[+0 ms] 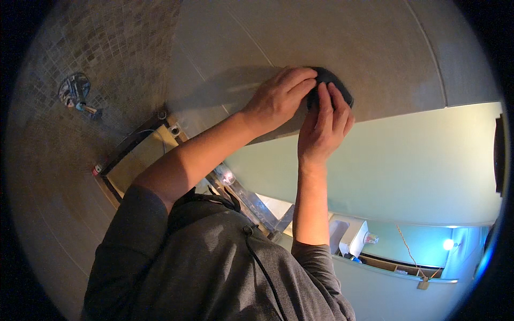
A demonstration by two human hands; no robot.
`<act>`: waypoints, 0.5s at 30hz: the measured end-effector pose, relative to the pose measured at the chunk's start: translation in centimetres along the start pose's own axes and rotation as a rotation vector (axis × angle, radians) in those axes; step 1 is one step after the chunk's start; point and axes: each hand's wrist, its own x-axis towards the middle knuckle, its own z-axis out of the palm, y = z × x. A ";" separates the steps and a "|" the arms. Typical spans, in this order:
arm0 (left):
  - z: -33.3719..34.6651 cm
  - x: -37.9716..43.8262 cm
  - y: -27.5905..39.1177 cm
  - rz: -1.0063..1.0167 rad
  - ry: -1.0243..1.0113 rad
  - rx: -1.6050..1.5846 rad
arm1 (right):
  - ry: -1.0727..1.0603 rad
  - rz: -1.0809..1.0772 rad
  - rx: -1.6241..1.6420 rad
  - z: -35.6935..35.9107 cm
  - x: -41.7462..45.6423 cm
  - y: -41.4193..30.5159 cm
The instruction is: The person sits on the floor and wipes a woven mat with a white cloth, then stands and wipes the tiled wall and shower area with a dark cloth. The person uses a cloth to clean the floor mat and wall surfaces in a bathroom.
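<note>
My left hand (pixel 279 96) reaches up to a dark rounded pad or cloth (pixel 335 86), its fingertips on the left edge. From below, my right hand (pixel 324 124) has its fingers pressed over the same dark piece. The piece lies against a large grey-brown tiled surface (pixel 381 52), close to where that meets a pale green panel (pixel 409 160). The palms and thumbs are mostly hidden, and the exact kind of the dark piece cannot be told.
Small mosaic tiles (pixel 96 44) cover the left side, with a round cluster of tools or fittings (pixel 74 90). A wood-framed opening (pixel 140 154) and cable lie below. At lower right are a white box (pixel 353 236), a clear cup (pixel 371 238), a hanging rope (pixel 407 244) and a lit bulb (pixel 448 244).
</note>
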 end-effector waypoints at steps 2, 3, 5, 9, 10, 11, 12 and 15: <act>0.3 0.0 -0.9 0.027 0.021 0.031 | 0.015 0.021 -0.026 1.1 0.2 0.1; 0.6 -0.4 -1.5 0.037 0.029 0.043 | 0.042 0.013 -0.024 1.9 -0.5 0.0; 0.5 -3.2 -3.1 -0.034 -0.007 0.077 | -0.054 0.006 0.042 2.6 -1.9 -0.7; -1.8 -6.4 -4.2 -0.200 -0.165 0.119 | -0.227 0.069 0.142 4.5 -3.7 -2.3; -2.1 -6.0 -4.3 -0.187 -0.159 0.107 | -0.248 0.077 0.152 4.8 -3.4 -2.5; -2.3 -5.3 -4.3 -0.175 -0.152 0.095 | -0.179 0.058 0.135 4.8 -2.7 -2.5; -2.9 -4.0 -4.1 -0.152 -0.128 0.093 | -0.108 0.042 0.127 4.7 -1.6 -2.6; -2.9 -1.0 -3.7 -0.119 -0.067 0.075 | 0.009 0.005 0.066 4.8 0.9 -2.2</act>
